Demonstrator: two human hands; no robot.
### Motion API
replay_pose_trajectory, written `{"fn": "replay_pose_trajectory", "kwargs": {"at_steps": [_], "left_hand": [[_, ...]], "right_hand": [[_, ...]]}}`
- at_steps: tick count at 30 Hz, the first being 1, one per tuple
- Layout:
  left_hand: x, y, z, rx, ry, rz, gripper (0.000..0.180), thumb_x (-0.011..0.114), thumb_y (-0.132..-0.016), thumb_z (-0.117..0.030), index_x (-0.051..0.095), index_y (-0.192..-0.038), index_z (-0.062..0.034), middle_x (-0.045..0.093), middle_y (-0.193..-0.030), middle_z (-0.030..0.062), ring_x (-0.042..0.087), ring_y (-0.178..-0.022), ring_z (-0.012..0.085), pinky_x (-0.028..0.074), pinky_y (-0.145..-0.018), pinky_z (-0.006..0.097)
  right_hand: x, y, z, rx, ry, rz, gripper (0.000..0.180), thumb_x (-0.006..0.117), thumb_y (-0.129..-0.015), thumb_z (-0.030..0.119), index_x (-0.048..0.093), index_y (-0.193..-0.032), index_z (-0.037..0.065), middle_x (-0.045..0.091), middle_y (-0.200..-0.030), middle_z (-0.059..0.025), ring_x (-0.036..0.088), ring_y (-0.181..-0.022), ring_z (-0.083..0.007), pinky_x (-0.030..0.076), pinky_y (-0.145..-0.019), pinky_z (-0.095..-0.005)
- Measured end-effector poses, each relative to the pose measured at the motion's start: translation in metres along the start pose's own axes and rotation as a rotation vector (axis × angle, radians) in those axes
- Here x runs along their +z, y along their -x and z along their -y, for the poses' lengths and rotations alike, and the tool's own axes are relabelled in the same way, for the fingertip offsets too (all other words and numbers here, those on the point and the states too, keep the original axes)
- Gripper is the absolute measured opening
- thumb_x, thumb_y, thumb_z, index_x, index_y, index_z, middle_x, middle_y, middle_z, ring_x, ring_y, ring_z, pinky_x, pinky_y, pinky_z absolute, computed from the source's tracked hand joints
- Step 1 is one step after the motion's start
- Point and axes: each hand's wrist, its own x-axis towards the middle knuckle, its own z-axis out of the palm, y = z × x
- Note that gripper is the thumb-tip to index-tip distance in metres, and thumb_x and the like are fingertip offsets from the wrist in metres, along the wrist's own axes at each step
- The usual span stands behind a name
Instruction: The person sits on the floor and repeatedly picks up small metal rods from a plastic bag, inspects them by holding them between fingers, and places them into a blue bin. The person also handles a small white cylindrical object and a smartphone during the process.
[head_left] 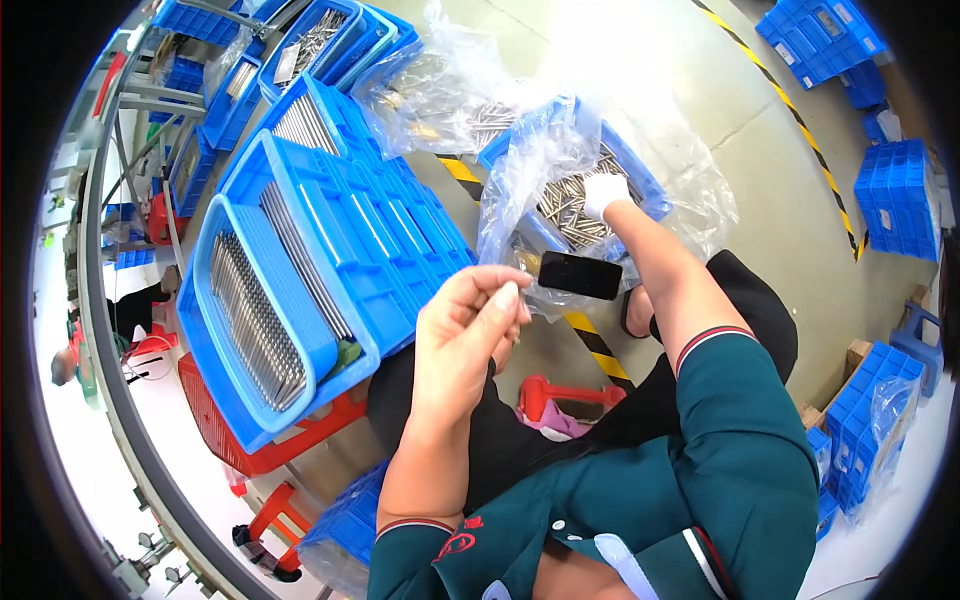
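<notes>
My left hand (468,325) is bare and raised beside the stacked blue crates, thumb and fingertips pinched together. Whatever may be between them is too small to make out. Gloved in white, my right hand (604,193) reaches into a blue bin (650,188) on the floor and touches the loose metal pins (575,215) heaped there. Its fingers are too unclear to read. Clear plastic sheeting (515,190) drapes over the bin's rim. A black phone-like slab (580,275) lies at the bin's near side, between my two hands.
Left of me, a blue crate (330,375) carries a blue basket (318,340) with rows of metal rods (245,320). A red stool (560,395) is by my legs. Blue crates (895,200) stand at the right. Yellow-black tape (790,110) marks the floor.
</notes>
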Motion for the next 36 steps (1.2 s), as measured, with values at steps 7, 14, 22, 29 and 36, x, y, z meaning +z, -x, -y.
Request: {"fn": "replay_pose_trajectory", "kwargs": {"at_steps": [7,14,22,29,36], "left_hand": [[0.0,-0.005,-0.002,-0.003,-0.043,-0.029,0.022,0.058,-0.09,-0.012,0.059,-0.101,0.0071,0.06,-0.078,0.009,0.056,-0.071,0.0117,0.043,-0.064,0.022],[-0.001,-0.006,-0.008,-0.002,-0.023,-0.079,0.021,0.058,-0.088,-0.01,0.058,-0.099,0.0075,0.06,-0.078,0.0103,0.056,-0.07,0.0129,0.043,-0.064,0.023],[-0.003,-0.001,-0.013,-0.048,-0.001,-0.023,0.022,0.059,-0.088,-0.012,0.059,-0.098,0.0068,0.06,-0.079,0.0098,0.055,-0.07,0.0122,0.041,-0.062,0.024],[-0.009,0.004,-0.01,-0.02,-0.043,0.027,0.02,0.057,-0.091,-0.012,0.059,-0.104,0.0035,0.056,-0.079,0.0017,0.047,-0.066,0.0041,0.036,-0.059,0.019],[-0.007,0.006,-0.007,0.014,-0.059,0.059,0.021,0.058,-0.091,-0.015,0.06,-0.103,0.0024,0.057,-0.079,0.0015,0.05,-0.07,0.0045,0.039,-0.062,0.019]], "right_hand": [[0.03,-0.042,0.001,0.052,0.288,-0.204,0.021,0.052,-0.082,0.015,0.07,-0.091,0.011,0.067,-0.089,-0.0061,0.063,-0.088,-0.0222,0.04,-0.074,-0.0386],[0.055,-0.071,0.005,0.166,0.287,-0.135,0.02,0.054,-0.082,0.016,0.071,-0.092,0.016,0.068,-0.089,-0.0008,0.064,-0.083,-0.0179,0.041,-0.06,-0.0407],[0.054,-0.059,0.004,0.296,-0.071,0.04,0.025,0.051,-0.081,0.016,0.07,-0.097,0.009,0.068,-0.098,-0.0109,0.066,-0.089,-0.0278,0.048,-0.069,-0.0433],[0.03,-0.05,-0.018,0.212,-0.247,0.213,0.034,0.053,-0.078,0.02,0.066,-0.106,0.004,0.064,-0.108,-0.0179,0.063,-0.099,-0.0332,0.05,-0.082,-0.0399],[0.054,-0.047,-0.04,0.27,-0.365,0.27,0.037,0.051,-0.08,0.019,0.063,-0.112,0.003,0.06,-0.117,-0.0184,0.059,-0.108,-0.0329,0.046,-0.089,-0.0413]]}}
